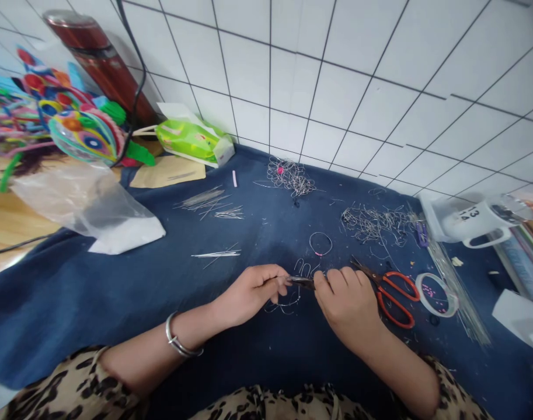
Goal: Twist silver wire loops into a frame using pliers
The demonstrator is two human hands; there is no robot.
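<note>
My right hand (347, 303) is closed round a pair of dark pliers (302, 281), whose jaws point left and whose handles lie hidden in the palm. Facing it, my left hand (260, 291) pinches what looks like a thin wire at the tip of the jaws; the fingers cover most of it. Just below the jaws is a thin wire loop (298, 298). Several bent wire pieces (305, 267) lie beyond the pliers. Behind those rests a wire ring (321, 244) with a pink part at its lower edge.
Orange-handled scissors (396, 297) and a round tub of pink beads (436, 296) lie right. Tangled wire piles (375, 223) sit beyond. Straight wires (218, 254) lie left. A white mug (480, 223), tissue pack (190, 140), plastic bag (89, 201) and red flask (102, 64) stand around.
</note>
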